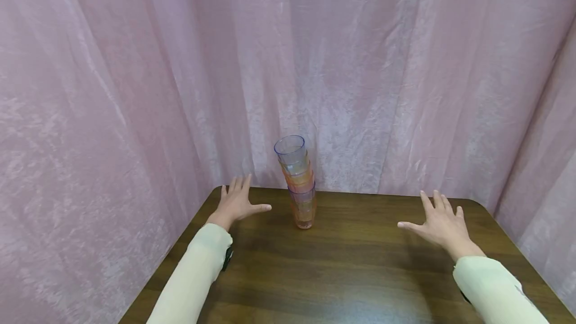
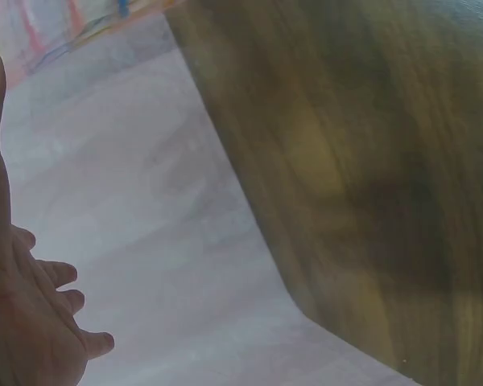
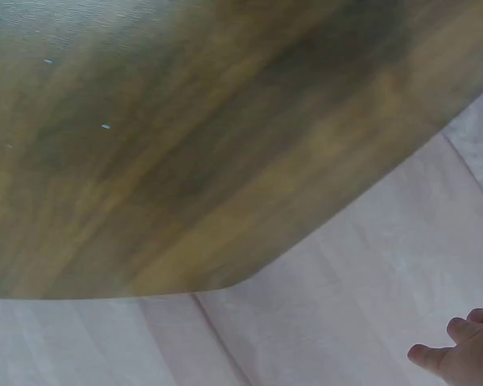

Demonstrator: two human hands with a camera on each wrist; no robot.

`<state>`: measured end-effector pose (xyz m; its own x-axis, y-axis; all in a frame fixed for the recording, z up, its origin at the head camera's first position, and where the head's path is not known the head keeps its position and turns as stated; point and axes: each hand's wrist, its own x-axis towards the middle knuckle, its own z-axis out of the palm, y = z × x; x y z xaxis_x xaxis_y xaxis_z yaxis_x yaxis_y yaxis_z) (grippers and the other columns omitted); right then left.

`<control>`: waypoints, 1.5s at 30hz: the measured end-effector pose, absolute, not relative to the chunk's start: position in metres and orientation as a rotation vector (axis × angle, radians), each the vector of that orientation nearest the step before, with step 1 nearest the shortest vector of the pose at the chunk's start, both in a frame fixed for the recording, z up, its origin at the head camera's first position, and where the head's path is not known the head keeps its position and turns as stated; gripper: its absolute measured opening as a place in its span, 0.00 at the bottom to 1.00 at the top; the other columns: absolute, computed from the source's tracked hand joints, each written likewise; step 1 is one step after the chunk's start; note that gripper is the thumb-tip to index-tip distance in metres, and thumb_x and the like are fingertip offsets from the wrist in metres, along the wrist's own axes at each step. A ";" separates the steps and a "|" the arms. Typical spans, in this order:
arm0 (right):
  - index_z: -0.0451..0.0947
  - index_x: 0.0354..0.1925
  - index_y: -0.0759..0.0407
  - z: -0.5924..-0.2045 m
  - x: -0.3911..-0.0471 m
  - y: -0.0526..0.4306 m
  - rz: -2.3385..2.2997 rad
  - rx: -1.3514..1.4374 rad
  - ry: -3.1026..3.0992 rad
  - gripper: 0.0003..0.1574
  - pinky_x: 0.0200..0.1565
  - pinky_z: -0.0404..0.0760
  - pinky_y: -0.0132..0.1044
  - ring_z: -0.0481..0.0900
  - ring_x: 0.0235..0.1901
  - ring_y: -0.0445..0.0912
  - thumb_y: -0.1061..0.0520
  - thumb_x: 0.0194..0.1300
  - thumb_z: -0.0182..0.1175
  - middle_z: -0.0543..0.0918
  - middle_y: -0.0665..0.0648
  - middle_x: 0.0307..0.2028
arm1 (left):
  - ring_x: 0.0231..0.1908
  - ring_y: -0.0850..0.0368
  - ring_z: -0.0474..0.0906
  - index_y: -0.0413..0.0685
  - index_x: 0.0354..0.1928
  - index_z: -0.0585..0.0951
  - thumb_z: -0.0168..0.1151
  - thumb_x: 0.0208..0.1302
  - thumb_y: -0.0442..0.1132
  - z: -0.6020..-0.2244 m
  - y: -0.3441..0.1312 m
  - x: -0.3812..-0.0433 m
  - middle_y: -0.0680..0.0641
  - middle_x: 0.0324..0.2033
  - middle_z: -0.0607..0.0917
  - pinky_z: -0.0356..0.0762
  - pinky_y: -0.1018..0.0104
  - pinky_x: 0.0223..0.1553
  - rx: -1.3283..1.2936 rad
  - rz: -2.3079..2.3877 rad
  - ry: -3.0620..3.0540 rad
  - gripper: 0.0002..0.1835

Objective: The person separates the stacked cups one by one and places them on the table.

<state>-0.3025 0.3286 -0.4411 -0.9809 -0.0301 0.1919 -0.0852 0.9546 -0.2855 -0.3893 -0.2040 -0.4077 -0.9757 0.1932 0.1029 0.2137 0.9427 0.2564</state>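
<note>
A tall stack of nested clear plastic cups, with blue, yellow, orange and purple tints, stands toward the back of the wooden table, mouths up. Left of the stack, my left hand is held over the table with fingers spread and thumb pointing at the cups, a gap between them. My right hand is spread the same way over the table's right part, well away from the stack. Neither hand holds anything. In the left wrist view, a piece of the colored cups shows at the top left.
The dark wooden table has rounded back corners. Pink velvet curtains hang behind it and along both sides, close to the table's edges. Two small pale specks lie on the tabletop in the right wrist view.
</note>
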 end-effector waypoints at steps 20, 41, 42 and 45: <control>0.42 0.78 0.63 -0.395 -0.332 0.290 0.415 0.143 -2.880 0.80 0.64 0.35 0.75 0.42 0.70 0.76 0.13 0.49 0.55 0.44 0.79 0.73 | 0.76 0.39 0.39 0.47 0.79 0.45 0.58 0.47 0.82 -0.374 -0.169 -0.409 0.41 0.77 0.49 0.41 0.36 0.71 -0.373 -0.748 -2.880 0.68; 0.43 0.78 0.61 -0.345 -0.354 0.222 0.491 0.266 -2.837 0.74 0.67 0.41 0.71 0.45 0.71 0.73 0.17 0.55 0.55 0.45 0.75 0.75 | 0.74 0.41 0.51 0.54 0.78 0.52 0.66 0.52 0.72 -0.372 -0.136 -0.422 0.44 0.76 0.56 0.53 0.40 0.70 -0.381 -1.321 -2.699 0.58; 0.43 0.78 0.61 -0.343 -0.355 0.218 0.496 0.275 -2.837 0.74 0.67 0.41 0.71 0.45 0.71 0.73 0.16 0.54 0.55 0.45 0.75 0.75 | 0.74 0.42 0.52 0.55 0.78 0.53 0.66 0.52 0.72 -0.372 -0.135 -0.422 0.45 0.76 0.57 0.54 0.40 0.70 -0.374 -1.335 -2.694 0.58; 0.43 0.78 0.61 -0.337 -0.357 0.210 0.506 0.295 -2.844 0.74 0.68 0.40 0.70 0.44 0.72 0.72 0.16 0.54 0.55 0.44 0.74 0.75 | 0.74 0.43 0.52 0.55 0.78 0.54 0.67 0.53 0.71 -0.374 -0.131 -0.423 0.46 0.75 0.58 0.53 0.40 0.70 -0.368 -1.381 -2.677 0.57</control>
